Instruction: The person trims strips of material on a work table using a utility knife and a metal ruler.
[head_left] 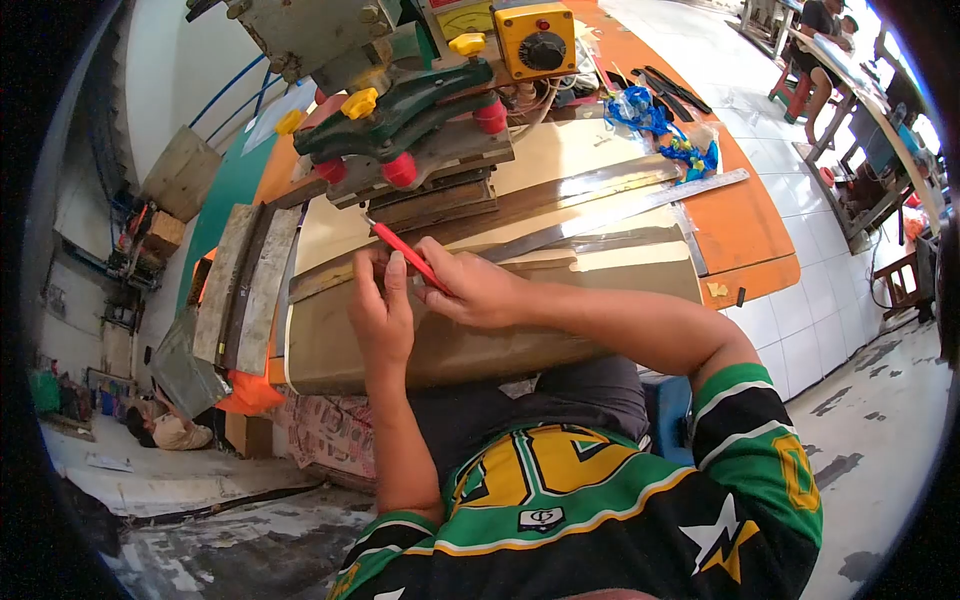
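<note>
A red pen-like tool point(410, 255) with a thin tip slants up and left, held in my right hand point(478, 290), whose fingers wrap round its lower end. My left hand point(383, 300) is closed close beside it, thumb against the tool's side; whether anything lies between those fingers is too small to tell. Beneath both hands is a beige board point(640, 277). A long metal ruler point(620, 210) lies slantwise across it, right of my hands. Just beyond the tool's tip stands a press point(400, 130) with red knobs and a dark metal block under it.
Metal and wooden bars point(235, 290) lie at the left edge. A yellow control box point(535, 40) stands at the back. Blue plastic wrapping point(640, 112) and dark strips lie on the orange table point(750, 220). Other people are at the far right and lower left.
</note>
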